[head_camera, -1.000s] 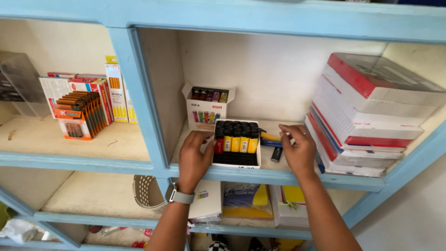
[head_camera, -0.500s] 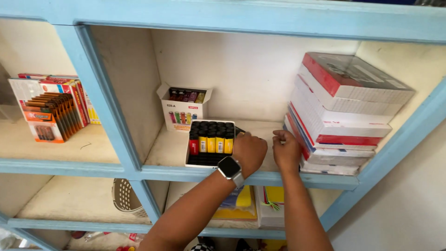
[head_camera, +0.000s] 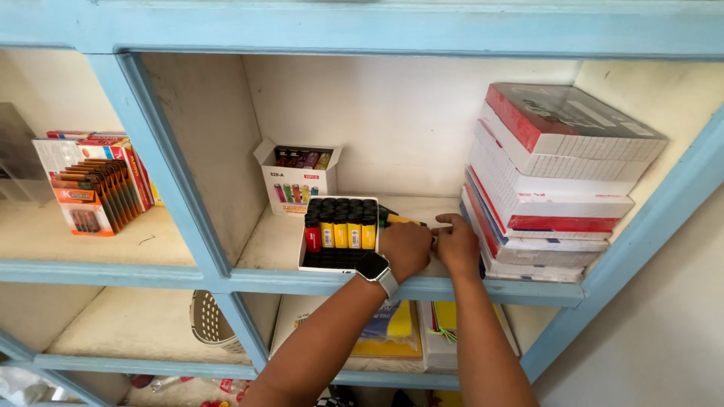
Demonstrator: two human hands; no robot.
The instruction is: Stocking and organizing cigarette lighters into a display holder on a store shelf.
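**Hands meet beside the lighter tray**

On the shelf (head_camera: pixel 279 241), a tray of lighters (head_camera: pixel 339 234) stands in front of a small white box (head_camera: pixel 296 181). The left hand (head_camera: pixel 405 250), smartwatch (head_camera: pixel 375 267) on its wrist, curls just right of the tray, its grip pinching a yellow lighter (head_camera: pixel 403 220). The right hand (head_camera: pixel 458 245) touches it, grip pressed together. Stacked cartons (head_camera: pixel 554 188) rise alongside.

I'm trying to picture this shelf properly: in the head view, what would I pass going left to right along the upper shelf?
Orange blister packs standing upright → small white open-topped carton → white tray of black-capped lighters → left hand → right hand → leaning stack of red-and-white flat boxes.
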